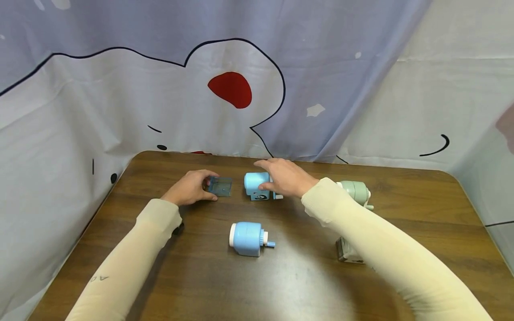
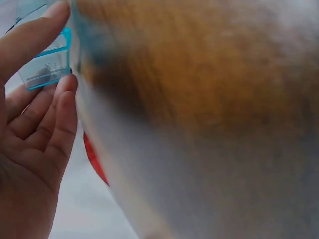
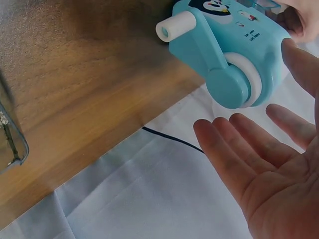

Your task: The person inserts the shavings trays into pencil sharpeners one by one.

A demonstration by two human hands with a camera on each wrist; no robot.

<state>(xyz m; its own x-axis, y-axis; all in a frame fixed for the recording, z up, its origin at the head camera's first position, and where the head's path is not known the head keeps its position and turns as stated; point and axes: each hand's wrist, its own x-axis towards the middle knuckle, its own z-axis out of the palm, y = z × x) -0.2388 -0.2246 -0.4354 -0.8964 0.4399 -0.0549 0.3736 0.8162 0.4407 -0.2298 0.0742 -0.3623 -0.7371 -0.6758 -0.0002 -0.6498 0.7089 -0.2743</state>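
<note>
i'm seeing the left hand clamping a clear blue tray between thumb and fingers; right hand holding fingers apart, light-blue sharpener sitting between them and thumb.

Curtained-off nook; home or office, can't tell. Cartoon-print curtain runs 9 through 12 to 3 o'clock around a brown wood-grain table toward 6.

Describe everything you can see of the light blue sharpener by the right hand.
The light blue sharpener looks plastic and rounded, with a white ring, cartoon print and a crank ending in a white knob. It stands upright on the brown table, crank toward the right hand; whether that hand touches it is unclear.
</note>
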